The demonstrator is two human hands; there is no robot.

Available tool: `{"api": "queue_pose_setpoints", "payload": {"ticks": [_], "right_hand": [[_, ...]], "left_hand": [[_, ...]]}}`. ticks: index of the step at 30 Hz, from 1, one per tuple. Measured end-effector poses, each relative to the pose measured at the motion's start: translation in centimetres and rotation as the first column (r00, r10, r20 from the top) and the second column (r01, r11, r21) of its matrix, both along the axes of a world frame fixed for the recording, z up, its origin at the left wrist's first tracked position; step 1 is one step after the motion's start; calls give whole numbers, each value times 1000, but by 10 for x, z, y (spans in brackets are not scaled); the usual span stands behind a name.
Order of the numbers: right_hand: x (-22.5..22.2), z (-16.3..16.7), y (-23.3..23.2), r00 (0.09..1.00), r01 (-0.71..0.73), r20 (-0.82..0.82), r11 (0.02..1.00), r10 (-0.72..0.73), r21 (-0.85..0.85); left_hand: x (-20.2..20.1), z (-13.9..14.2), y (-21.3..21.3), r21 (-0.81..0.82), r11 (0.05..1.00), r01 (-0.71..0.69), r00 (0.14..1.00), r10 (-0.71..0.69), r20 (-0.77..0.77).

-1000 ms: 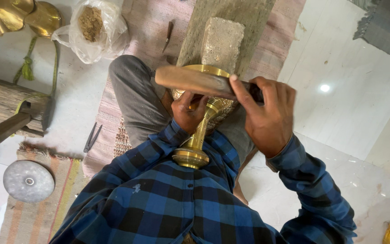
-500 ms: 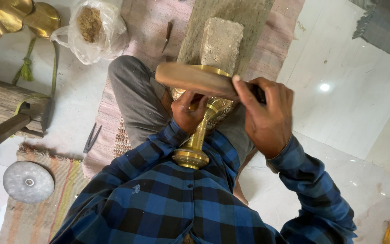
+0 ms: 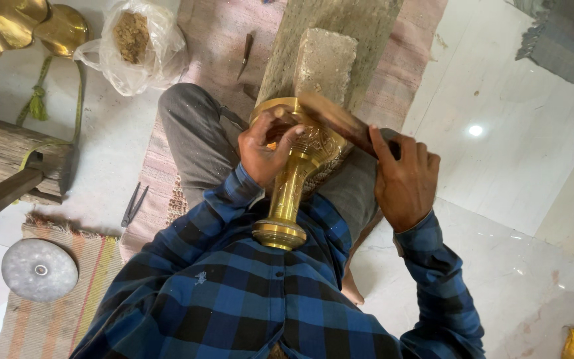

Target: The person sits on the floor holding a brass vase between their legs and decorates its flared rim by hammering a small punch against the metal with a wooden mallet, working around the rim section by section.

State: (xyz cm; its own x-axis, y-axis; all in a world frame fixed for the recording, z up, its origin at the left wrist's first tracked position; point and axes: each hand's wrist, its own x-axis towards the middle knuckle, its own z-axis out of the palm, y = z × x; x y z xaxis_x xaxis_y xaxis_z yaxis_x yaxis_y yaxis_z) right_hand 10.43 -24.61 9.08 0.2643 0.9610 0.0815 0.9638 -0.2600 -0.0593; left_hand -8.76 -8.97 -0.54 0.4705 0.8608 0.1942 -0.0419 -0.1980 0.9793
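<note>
Brass goblet (image 3: pixel 293 179) at frame centre, lying across lap, base (image 3: pixel 279 234) toward 6 o'clock, engraved bowl toward 12, against stone block (image 3: pixel 324 61). Left hand (image 3: pixel 266 149) at goblet's 10 o'clock, fingers curled around bowl rim, pinching it. Right hand (image 3: pixel 403 181) at goblet's 3 o'clock, closed around handle of wooden mallet (image 3: pixel 333 118); mallet head lies across bowl top. Pliers (image 3: pixel 133 204) on floor at 9 o'clock, well apart.
</note>
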Motion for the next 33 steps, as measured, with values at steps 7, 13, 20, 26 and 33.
{"api": "queue_pose_setpoints", "payload": {"ticks": [7, 13, 20, 26, 33], "right_hand": [[6, -30, -23, 993, 72, -98, 996, -67, 48], [14, -20, -23, 996, 80, 28, 996, -81, 30], [7, 26, -23, 898, 182, -439, 932, -28, 314], [6, 40, -22, 993, 39, -122, 961, -5, 274], [1, 41, -22, 998, 15, 56, 979, -27, 203]], "left_hand": [[7, -4, 23, 221, 916, 335, 939, -305, -158], [8, -3, 28, 232, 884, 406, 907, -357, -225], [8, -4, 24, 207, 896, 392, 914, -353, -203], [7, -3, 21, 207, 902, 379, 914, -330, -236], [9, -2, 26, 210, 880, 426, 888, -361, -285]]}}
